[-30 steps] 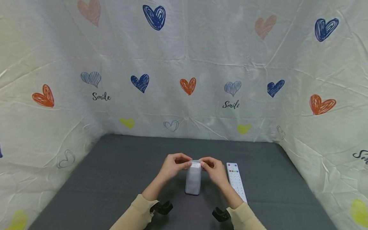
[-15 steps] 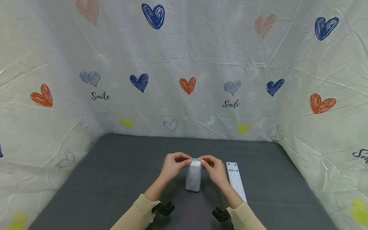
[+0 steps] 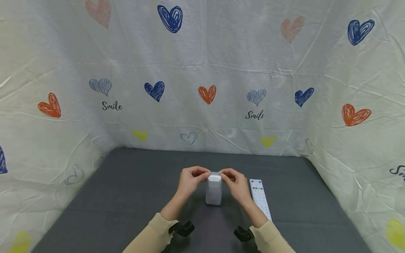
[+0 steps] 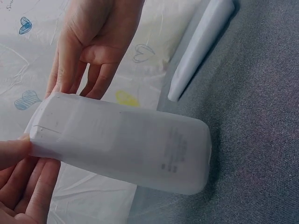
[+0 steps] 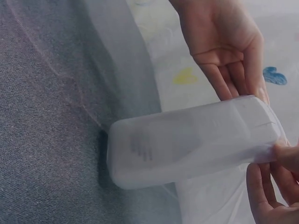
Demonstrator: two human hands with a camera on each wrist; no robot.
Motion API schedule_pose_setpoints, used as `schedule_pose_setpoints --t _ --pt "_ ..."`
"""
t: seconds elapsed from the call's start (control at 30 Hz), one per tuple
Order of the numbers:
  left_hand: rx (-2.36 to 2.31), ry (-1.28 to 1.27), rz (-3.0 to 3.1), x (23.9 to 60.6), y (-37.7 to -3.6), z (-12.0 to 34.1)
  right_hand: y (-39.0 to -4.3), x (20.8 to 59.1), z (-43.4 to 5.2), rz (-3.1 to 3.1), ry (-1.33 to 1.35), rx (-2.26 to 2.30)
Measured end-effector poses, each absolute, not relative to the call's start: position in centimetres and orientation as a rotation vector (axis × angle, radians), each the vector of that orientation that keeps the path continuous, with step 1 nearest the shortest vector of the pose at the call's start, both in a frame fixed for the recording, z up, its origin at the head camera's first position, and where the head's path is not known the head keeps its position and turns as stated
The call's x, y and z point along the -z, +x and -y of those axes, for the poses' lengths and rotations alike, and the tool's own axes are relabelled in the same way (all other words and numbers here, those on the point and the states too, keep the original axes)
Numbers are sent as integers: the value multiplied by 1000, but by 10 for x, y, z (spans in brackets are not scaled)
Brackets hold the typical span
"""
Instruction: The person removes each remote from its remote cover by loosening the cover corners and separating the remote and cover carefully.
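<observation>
A white handheld device in a frosted, translucent cover (image 3: pixel 213 191) stands tilted between the hands, its lower end at the table. Faint print shows through the cover (image 4: pixel 140 140) in the left wrist view. My left hand (image 3: pixel 189 181) pinches the upper rim of the cover on one side between thumb and fingers. On the other side, my right hand (image 3: pixel 235 182) pinches the same rim. In the right wrist view, the cover (image 5: pixel 187 140) reaches past the device at the pinched end. A white remote control (image 3: pixel 260 198) lies to the right of my right hand, partly behind the forearm.
Dark grey cloth covers the table (image 3: pixel 142 186). A pale curtain (image 3: pixel 227 52) printed with hearts hangs behind it and along both sides. Each wrist carries a black camera mount (image 3: pixel 181 229).
The lower end of the covered device has moved away from me, so it stands more upright. Both hands have risen slightly and keep their pinch on the rim. The remote control lies still.
</observation>
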State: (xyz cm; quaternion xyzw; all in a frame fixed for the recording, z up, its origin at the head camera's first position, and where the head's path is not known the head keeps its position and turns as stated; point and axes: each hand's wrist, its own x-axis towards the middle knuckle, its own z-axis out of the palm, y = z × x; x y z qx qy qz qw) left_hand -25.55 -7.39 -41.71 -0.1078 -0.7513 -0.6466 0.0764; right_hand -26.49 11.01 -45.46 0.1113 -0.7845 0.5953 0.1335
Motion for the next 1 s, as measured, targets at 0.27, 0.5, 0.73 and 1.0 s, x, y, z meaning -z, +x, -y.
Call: schedule_pose_setpoints --t 0.27,0.5,0.73,1.0 --pt "1966 -301 2274 420 -258 76 -249 435 -107 2286 366 -1745" --pt "1984 -318 2263 444 -272 80 -240 427 -108 2286 429 -1711" --pt "2035 -362 2263 450 -273 83 -239 428 -111 2301 464 -1763" --pt "2259 -235 2244 454 -278 86 -241 430 -114 2352 400 -1873"
